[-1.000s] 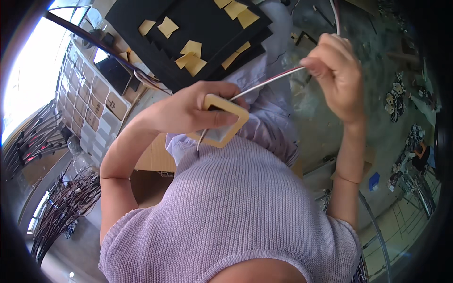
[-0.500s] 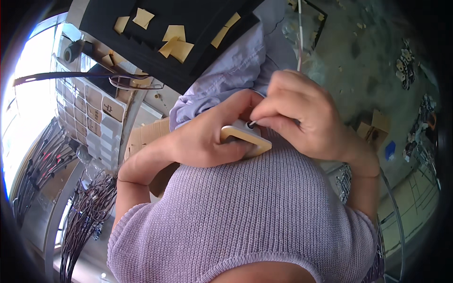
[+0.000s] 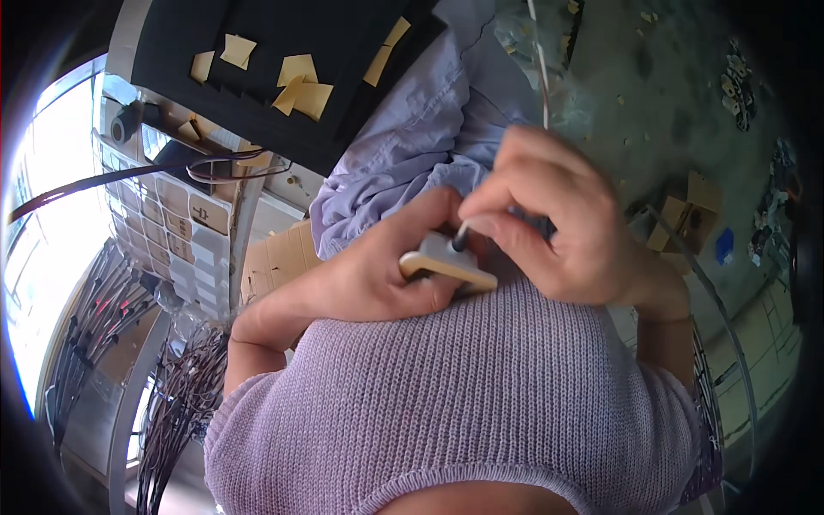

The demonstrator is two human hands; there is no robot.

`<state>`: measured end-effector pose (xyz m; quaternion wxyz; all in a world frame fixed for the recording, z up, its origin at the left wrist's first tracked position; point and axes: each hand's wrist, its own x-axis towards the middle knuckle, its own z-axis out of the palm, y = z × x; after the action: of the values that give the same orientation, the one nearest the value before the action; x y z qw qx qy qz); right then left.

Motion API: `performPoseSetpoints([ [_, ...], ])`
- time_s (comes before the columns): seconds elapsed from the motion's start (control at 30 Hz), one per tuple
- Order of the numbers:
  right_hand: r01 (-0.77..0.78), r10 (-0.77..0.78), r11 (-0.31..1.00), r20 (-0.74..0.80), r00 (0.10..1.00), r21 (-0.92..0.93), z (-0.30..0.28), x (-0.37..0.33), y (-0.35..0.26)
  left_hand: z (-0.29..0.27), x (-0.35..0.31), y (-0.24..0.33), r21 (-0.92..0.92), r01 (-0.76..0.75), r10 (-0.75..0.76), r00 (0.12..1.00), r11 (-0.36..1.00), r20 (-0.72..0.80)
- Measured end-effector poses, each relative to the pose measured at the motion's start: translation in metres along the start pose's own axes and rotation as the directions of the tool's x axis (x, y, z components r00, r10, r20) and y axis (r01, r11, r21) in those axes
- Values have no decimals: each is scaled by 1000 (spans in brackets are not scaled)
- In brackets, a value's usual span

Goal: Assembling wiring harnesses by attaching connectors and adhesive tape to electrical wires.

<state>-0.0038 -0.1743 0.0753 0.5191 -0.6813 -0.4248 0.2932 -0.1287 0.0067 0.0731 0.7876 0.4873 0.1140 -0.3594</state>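
Nearest my camera was the mauve knit top point(image 3: 463, 386). Just beyond it I had the left hand point(image 3: 386, 270) with its grip wrapped around a pale, yellow-rimmed housing point(image 3: 439, 248), tilted before the top's front. My right hand point(image 3: 558, 223) had a narrow grip, thumb and finger pinching a pale cable point(image 3: 464, 228) at the housing's dark collar point(image 3: 460, 243). Whether the light strand point(image 3: 542, 69) rising past that hand was the same cable, I couldn't tell. Farther off I saw light-purple trousers point(image 3: 403, 146), black panels point(image 3: 348, 73) bearing yellow pieces point(image 3: 298, 69), and a cardboard box point(image 3: 699, 193) on the floor point(image 3: 627, 142).
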Motion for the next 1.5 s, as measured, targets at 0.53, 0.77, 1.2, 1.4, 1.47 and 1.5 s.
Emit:
performPoseSetpoints([
  [0.53,-144,147,981,-12,989,133,2,-17,-14,10,-10,-18,-155,-233,205,962,960,-179],
  [0.77,-117,117,992,-1,993,55,2,-9,-7,2,-9,-18,-148,-210,189,971,966,-145],
  [1.2,514,-408,663,314,857,-544,-13,31,4,-13,17,-1,301,-260,331,919,917,-213],
  [1.4,380,-304,612,238,923,-693,-35,94,-5,-37,44,31,632,-386,696,619,673,-363],
  [1.47,369,-554,587,-25,832,-721,-32,97,-11,-47,47,39,349,-586,676,553,731,-487],
  [1.5,356,-614,636,-171,770,-685,-27,85,-4,-46,50,42,85,-681,591,559,727,-582],
])
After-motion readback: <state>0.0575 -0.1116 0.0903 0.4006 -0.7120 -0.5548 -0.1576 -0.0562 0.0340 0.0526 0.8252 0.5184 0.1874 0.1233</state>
